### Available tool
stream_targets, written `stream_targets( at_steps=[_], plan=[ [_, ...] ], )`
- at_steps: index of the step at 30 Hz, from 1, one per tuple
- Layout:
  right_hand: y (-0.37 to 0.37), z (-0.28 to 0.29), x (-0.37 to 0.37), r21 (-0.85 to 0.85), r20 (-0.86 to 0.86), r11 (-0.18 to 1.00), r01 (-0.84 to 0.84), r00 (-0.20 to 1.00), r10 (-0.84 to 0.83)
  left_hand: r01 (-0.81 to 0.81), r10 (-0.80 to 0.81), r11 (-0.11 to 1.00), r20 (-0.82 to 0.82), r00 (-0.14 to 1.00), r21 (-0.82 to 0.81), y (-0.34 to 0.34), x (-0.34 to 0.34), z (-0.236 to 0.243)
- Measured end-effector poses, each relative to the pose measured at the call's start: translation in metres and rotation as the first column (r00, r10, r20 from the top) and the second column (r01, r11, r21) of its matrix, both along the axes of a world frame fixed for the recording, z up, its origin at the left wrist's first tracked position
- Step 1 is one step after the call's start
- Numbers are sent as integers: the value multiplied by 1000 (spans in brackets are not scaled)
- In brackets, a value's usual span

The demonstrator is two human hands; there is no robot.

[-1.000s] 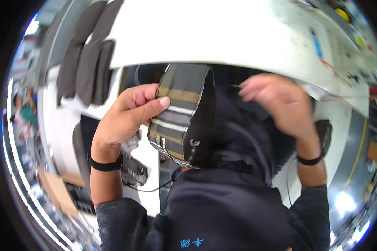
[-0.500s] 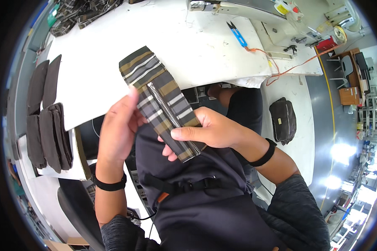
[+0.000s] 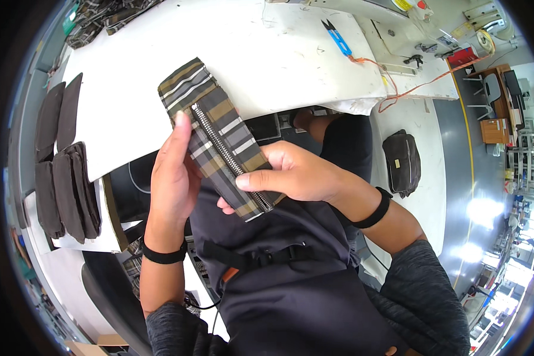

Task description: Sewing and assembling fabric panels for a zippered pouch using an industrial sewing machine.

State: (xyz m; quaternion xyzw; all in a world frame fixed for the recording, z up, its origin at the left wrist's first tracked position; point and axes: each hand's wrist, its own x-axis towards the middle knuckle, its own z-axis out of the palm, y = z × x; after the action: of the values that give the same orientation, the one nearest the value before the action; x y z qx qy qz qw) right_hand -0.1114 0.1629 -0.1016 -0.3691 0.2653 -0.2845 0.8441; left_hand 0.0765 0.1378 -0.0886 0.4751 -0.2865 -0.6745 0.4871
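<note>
Near the worktop, the left hand is gripping the plaid piece by its side and the right hand is pinching one end, ideally keeping the zip straight and unpuckered.

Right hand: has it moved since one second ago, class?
Yes: the right hand moved left, away from the dark brown bag, and now grips the plaid zippered pouch.
</note>
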Motion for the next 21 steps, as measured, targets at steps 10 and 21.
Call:
stream_targets(
  at_steps=[10, 21],
  plan=[
    [-37, 13, -1, -2, 107, 938, 346, 933, -344, 580, -471, 804, 452, 758, -134, 28, 14, 6],
    [-21, 27, 10, -671, -303, 735, 96, 870, -390, 33, -5, 918, 70, 998, -396, 24, 15, 7]
  ],
)
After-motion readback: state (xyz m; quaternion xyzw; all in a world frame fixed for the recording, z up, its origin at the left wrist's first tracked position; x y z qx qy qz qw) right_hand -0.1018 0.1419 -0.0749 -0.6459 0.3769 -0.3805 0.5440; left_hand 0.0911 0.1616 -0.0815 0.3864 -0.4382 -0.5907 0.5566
